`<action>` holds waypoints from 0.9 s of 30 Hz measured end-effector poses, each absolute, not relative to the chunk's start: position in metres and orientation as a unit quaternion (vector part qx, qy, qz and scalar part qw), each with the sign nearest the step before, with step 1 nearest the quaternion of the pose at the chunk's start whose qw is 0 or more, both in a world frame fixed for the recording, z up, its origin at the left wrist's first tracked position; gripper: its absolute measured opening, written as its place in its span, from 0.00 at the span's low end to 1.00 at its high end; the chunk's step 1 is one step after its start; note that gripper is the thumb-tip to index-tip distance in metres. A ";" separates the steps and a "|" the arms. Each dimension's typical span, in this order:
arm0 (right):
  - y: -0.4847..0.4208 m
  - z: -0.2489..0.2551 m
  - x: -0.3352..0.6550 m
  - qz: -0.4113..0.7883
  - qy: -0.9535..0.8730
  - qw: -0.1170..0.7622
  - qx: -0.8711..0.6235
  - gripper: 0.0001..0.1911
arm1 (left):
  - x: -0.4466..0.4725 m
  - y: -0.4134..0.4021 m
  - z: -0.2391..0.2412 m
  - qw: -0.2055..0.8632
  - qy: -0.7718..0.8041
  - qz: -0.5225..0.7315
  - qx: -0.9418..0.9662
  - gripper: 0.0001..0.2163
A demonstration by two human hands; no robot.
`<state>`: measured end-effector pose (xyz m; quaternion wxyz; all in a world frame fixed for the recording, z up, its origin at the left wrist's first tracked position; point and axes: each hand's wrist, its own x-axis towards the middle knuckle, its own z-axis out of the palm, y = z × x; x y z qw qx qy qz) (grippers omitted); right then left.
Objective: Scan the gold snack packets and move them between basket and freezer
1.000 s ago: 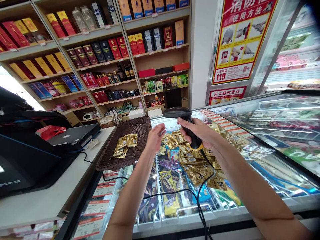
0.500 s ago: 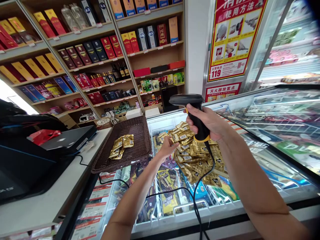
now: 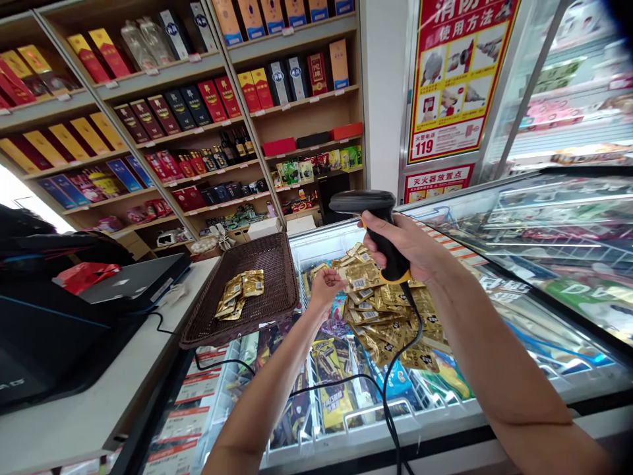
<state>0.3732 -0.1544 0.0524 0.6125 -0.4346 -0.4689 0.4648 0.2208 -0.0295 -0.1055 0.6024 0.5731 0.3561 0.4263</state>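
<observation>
My right hand (image 3: pixel 413 247) grips a black barcode scanner (image 3: pixel 373 218) with a yellow ring at its base, held upright above a heap of gold foil packets (image 3: pixel 390 316) lying on the freezer's glass lid. My left hand (image 3: pixel 324 287) pinches one gold packet (image 3: pixel 361 276) at the heap's near-left edge, lifted just under the scanner head. The scanner's black cable (image 3: pixel 390 389) hangs down toward me. A brown wicker tray (image 3: pixel 277 290) to the left holds a few gold packets (image 3: pixel 242 290).
A chest freezer (image 3: pixel 346 422) with sliding glass lids runs in front of me. On the white counter (image 3: pixel 74 415) at left stand a black register screen (image 3: pixel 49 330) and a laptop. Shelves of boxed bottles fill the back wall; a red fire-safety poster (image 3: pixel 457 72) hangs right.
My left hand went from open in the air down to the heap and closed on a gold packet. My right hand raised the scanner slightly and shifted it right.
</observation>
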 end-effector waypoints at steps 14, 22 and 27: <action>-0.152 0.048 0.367 0.470 -0.484 0.598 -0.434 0.26 | 0.174 -0.016 -0.028 0.612 0.289 0.496 0.544 0.11; -0.149 0.041 0.360 0.467 -0.535 0.540 -0.452 0.25 | 0.132 -0.002 0.005 0.599 0.257 0.584 0.484 0.07; -0.145 0.034 0.353 0.460 -0.569 0.512 -0.450 0.26 | 0.126 0.002 0.008 0.595 0.256 0.615 0.450 0.05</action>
